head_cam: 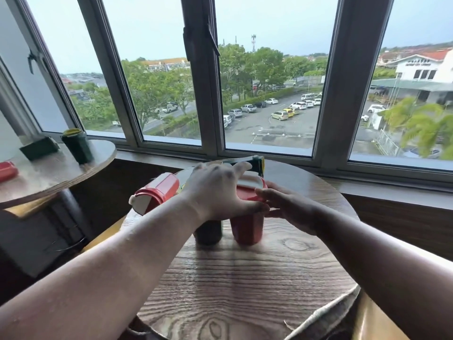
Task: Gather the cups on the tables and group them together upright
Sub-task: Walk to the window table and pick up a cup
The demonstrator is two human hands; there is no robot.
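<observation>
On the round wooden table [245, 285] a dark green cup [208, 233] and a red cup [247, 230] with a white lid stand upright side by side. My left hand [215, 192] is spread palm down over the green cup's top, its thumb reaching to the red cup. My right hand [286, 208] grips the red cup just under its lid. A second red cup [157, 195] lies tilted at the table's left edge. Behind my hands lies another green cup [256, 163]. The left table [54, 175] bears an upright green cup [77, 148] and a red cup [7, 171].
A green box [39, 148] stands on the left table beside the wall. A window sill [367, 177] and large windows run right behind both tables. A dark gap with a table post [66, 204] separates the two tables.
</observation>
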